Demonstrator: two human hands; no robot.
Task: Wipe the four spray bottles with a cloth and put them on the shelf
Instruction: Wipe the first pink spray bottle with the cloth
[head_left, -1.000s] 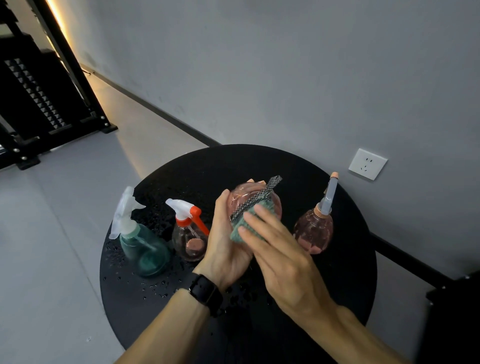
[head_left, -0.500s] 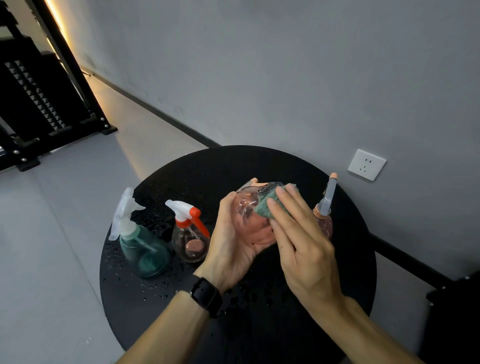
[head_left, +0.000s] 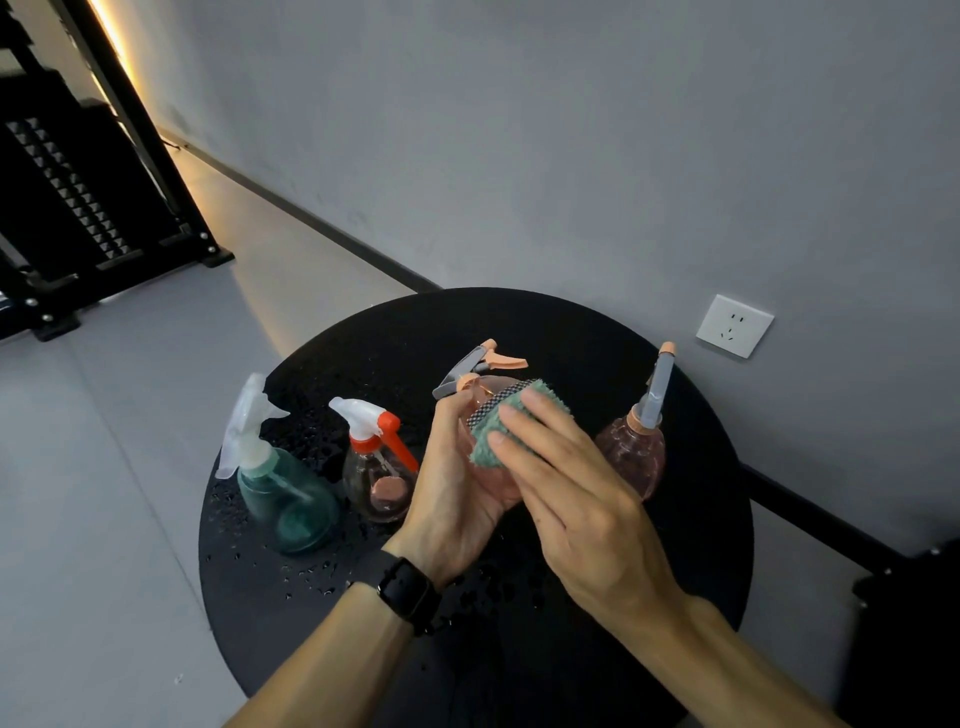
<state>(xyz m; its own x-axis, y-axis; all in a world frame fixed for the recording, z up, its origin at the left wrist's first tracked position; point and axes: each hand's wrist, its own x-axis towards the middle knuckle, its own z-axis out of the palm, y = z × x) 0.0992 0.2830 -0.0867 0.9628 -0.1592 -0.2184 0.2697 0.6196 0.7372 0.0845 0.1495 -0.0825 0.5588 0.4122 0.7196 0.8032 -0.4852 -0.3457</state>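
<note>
- Four spray bottles show on or above the round black bench (head_left: 597, 332), which fills the lower middle of the frame and is dotted with water drops.
- Left hand (head_left: 457, 499), near frame centre, has its grip curled round the held pink bottle (head_left: 493, 480), thumb up along the near side, lifting it tilted above the bench; its grey and orange trigger head points to the upper left. A black watch (head_left: 408, 592) sits on that wrist.
- Right hand (head_left: 582, 499) comes in from the lower right with fingers straight and together, grip flat and holding nothing by curling; the fingertips (head_left: 511, 415) press a green cloth (head_left: 498, 431) against the upper side of the held bottle.
- Standing on the bench at the left is a teal bottle (head_left: 285, 499) with a white trigger; just right of it is a small clear bottle (head_left: 379, 483) with a white and red trigger.
- Right of the hands stands a second pink bottle (head_left: 631, 457) with a grey nozzle.
- A wall socket (head_left: 734, 326) sits at the upper right.
</note>
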